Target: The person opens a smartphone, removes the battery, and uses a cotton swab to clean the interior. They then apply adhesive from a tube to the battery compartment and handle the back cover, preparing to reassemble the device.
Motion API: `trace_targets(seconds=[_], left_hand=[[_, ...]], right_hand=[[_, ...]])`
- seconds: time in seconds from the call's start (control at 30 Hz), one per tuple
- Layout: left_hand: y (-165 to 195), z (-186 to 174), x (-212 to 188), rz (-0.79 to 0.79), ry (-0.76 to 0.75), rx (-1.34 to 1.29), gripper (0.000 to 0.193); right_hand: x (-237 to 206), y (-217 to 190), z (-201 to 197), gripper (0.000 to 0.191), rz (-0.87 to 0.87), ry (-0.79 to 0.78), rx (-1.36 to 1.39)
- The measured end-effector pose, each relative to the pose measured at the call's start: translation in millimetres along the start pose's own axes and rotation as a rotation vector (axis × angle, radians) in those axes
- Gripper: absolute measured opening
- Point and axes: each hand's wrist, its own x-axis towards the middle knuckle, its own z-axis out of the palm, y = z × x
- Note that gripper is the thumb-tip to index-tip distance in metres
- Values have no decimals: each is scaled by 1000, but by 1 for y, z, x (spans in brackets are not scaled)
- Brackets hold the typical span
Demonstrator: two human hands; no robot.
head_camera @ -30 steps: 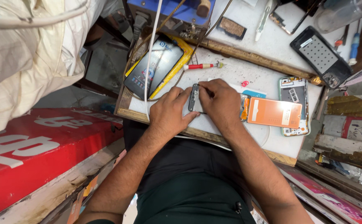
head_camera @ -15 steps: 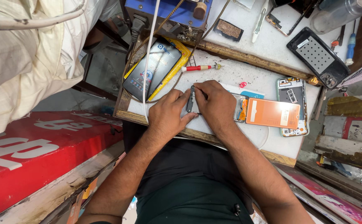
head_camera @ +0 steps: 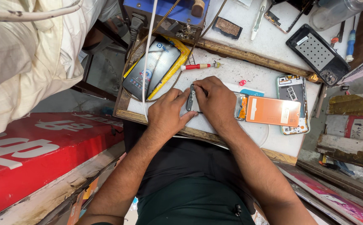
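The white counter (head_camera: 252, 79) carries an opened phone (head_camera: 292, 104) with an orange battery, lying flat at its right end. Just left of that phone, the right hand (head_camera: 217, 102) curls down over a small grey phone part (head_camera: 192, 99), and the left hand (head_camera: 167, 114) pinches the part's near edge, fingers closed on it. A red-handled screwdriver (head_camera: 198, 66) lies beyond both hands, further left of the phone.
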Motion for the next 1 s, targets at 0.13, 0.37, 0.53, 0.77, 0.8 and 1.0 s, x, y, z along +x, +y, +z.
trace_targets(seconds=[0.13,0.37,0.53,0.77,0.8,1.0], left_hand=[[0,-1,0,8,3,2,76],[1,-1,0,-36,-53,-9,76],[0,-1,0,-10,-20,-3,76],[0,-1,-2,-12,-18,-4,76],[0,-1,-2,-13,-17,-4,76],[1,-1,-2,-12,5,-19,75]], right_hand=[[-1,1,-1,13,-14,-34,20],[1,0,-3,14,14,-8,20],[1,-2,-3,13,2,-10,9],[-2,-1,-2,12,-42,-4,-11],[-2,-1,-2,12,-41,-3,-12],[-3,0,0,11,-29,5,-27]])
